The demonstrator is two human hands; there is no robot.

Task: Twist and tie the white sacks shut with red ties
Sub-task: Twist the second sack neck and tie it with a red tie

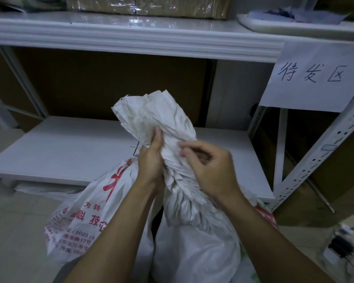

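Nearest the camera, two bare forearms reach up from the bottom edge toward a plain white sack (194, 237) that stands on the floor, its body full and rounded. Its neck (178, 170) is gathered into tight twisted pleats and rises between the hands. The left hand (151, 162) has its grip clenched around the left side of the twisted neck, thumb pointing up against the cloth. The right hand (211, 166) sits just right of the neck with its fingers curled inward, fingertips pinched at the fabric; whether it actually grasps the cloth cannot be told. Above both hands the loose mouth of the sack (149, 113) fans out, crumpled and open.

Just left of this sack, touching it, stands a second white sack (86, 219) printed with red characters, its top bunched near the left wrist. At the far right, near the floor, lie some dark cables (341, 244).

Beyond the sacks runs a low white shelf (70, 152), and above it a higher white shelf (131, 35). A paper sign (313, 76) with handwritten characters hangs at the right from the upper shelf's edge.
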